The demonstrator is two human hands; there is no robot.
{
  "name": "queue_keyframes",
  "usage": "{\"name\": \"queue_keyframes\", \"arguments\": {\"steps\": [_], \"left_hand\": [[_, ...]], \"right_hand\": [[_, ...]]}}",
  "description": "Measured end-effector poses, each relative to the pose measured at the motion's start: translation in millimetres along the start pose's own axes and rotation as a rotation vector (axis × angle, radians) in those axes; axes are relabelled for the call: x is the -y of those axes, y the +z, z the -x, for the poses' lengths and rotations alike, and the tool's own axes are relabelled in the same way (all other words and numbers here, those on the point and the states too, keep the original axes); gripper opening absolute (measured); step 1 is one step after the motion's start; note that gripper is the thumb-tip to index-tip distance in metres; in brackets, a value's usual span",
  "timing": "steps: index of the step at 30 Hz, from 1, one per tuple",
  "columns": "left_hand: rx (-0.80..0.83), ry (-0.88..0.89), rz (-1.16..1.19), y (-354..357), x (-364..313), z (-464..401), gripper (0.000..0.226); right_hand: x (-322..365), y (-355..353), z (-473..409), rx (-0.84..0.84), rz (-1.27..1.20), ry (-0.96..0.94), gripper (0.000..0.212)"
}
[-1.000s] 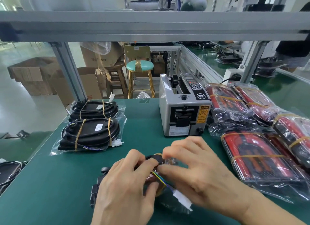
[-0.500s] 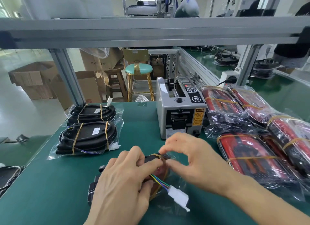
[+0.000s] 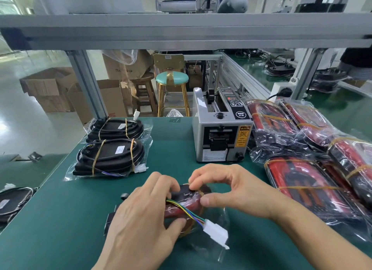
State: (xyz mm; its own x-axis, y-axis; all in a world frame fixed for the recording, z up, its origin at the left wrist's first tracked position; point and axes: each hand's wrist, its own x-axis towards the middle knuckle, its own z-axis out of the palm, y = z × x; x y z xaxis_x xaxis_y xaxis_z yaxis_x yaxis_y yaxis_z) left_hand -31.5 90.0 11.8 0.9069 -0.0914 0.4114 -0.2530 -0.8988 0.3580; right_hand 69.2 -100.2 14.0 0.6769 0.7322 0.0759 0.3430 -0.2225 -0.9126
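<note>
A red and black lamp unit (image 3: 184,206) in a clear plastic bag lies on the green table (image 3: 60,219) near the front edge. Coloured wires run from it to a white connector (image 3: 216,232). My left hand (image 3: 141,223) grips the unit's left part, thumb under it. My right hand (image 3: 231,189) pinches a yellow rubber band (image 3: 201,193) at the unit's right end between forefinger and thumb. Much of the unit is hidden under my left hand.
A grey tape dispenser (image 3: 220,132) stands just beyond my hands. Two bagged black units (image 3: 112,154) lie at the left, several bagged red units (image 3: 306,179) at the right. An aluminium frame beam (image 3: 181,31) crosses overhead; a stool (image 3: 172,80) stands behind the table.
My right hand has drawn back to the right and lifted its fingers, now pinching the rubber band at the unit's end. The connector and wires have come into plain view.
</note>
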Motion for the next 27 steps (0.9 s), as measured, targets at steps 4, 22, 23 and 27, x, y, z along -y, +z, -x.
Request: {"name": "queue_keyframes", "arguments": {"steps": [4, 22, 23, 27], "left_hand": [[-0.048, -0.011, 0.014, -2.4, -3.0, -1.6, 0.027], [-0.075, -0.154, 0.003, 1.8, -12.3, -11.2, 0.018], [-0.078, -0.178, 0.015, 2.3, -12.5, -12.5, 0.015], [-0.089, -0.285, 0.062, 4.4, -12.9, -16.9, 0.011]], "right_hand": [[2.3, 1.3, 0.3, -0.023, 0.027, -0.029, 0.012], [7.6, 12.3, -11.1, -0.039, 0.222, 0.014, 0.017], [8.6, 12.7, -13.1, -0.042, 0.186, 0.058, 0.015], [9.3, 17.4, -23.4, -0.018, -0.016, 0.198, 0.013]]}}
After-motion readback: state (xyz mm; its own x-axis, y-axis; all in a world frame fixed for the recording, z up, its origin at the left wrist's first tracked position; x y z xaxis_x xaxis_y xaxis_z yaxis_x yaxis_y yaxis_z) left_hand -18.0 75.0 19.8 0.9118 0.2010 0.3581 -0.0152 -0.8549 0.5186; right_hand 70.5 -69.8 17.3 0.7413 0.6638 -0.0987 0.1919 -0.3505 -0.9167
